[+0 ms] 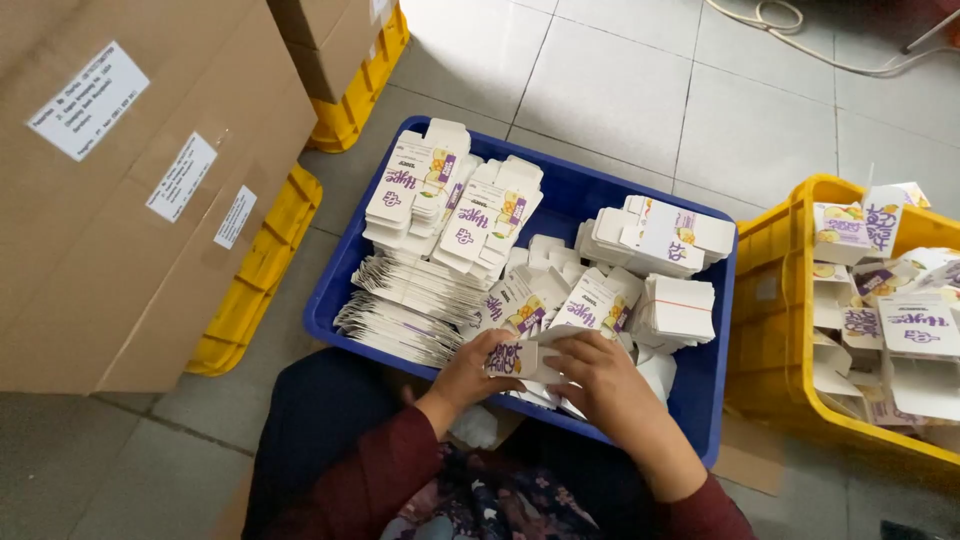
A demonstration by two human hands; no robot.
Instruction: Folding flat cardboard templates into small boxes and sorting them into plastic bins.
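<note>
Both hands — left hand [468, 372], right hand [600, 375] — grip one small carton [512, 357], fingers hiding its edges, above the blue crate [345, 270].

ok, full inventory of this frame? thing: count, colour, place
blue crate: one, blue, floor centre
flat carton blanks: many, white with purple and yellow print, stacked in the blue crate
yellow crate: one, yellow, right
folded cartons: many, white and purple, in the yellow crate
cardboard boxes: at least two, brown, left, on yellow crates
cable: one, pale, floor top right
held carton: one, white and purple, between both hands
left hand: grips the held carton
right hand: grips the held carton
</note>
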